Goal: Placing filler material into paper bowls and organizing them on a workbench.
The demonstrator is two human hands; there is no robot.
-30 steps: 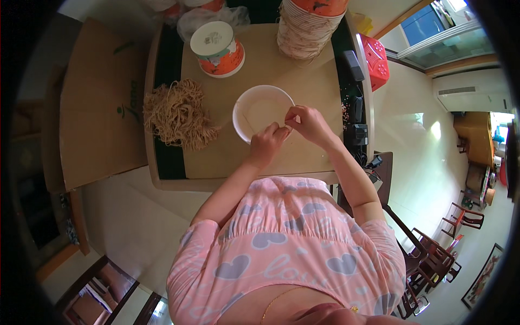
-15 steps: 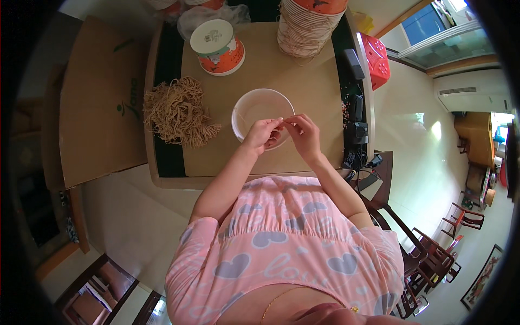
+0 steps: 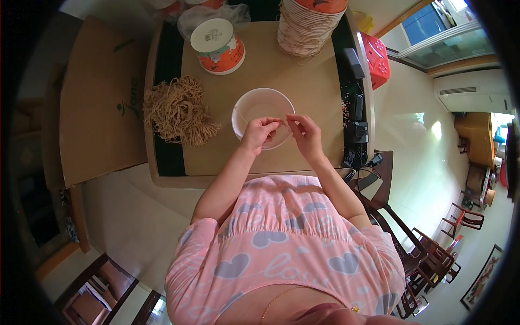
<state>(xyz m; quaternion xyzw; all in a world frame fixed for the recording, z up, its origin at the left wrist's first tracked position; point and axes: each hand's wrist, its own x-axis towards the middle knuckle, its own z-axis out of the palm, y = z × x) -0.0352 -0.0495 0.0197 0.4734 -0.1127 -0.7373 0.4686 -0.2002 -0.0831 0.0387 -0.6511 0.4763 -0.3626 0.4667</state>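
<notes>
A white paper bucket (image 3: 259, 96) stands mouth up on the table before me, and a thin strand of cord shows inside its left wall. Over its near right rim my left hand (image 3: 261, 133) and my right hand (image 3: 305, 132) work close together, fingertips pinched. Between them runs a short, thin piece of beige cord (image 3: 286, 124), partly hidden by the fingers. To the left lies a tangled bundle of the same beige cord (image 3: 181, 111).
Behind stand an upside-down orange printed bucket (image 3: 222, 57) and a tall stack of nested buckets (image 3: 309, 32) with cords hanging off. Black power adapters (image 3: 357, 131) and cables line the table's right edge. A large cardboard box (image 3: 103, 103) is at the left; a red stool (image 3: 375, 62) at the right.
My fingertips have drawn slightly apart at the rim, showing a bit of cord between them. The right hand has turned a little. The bucket stays in place.
</notes>
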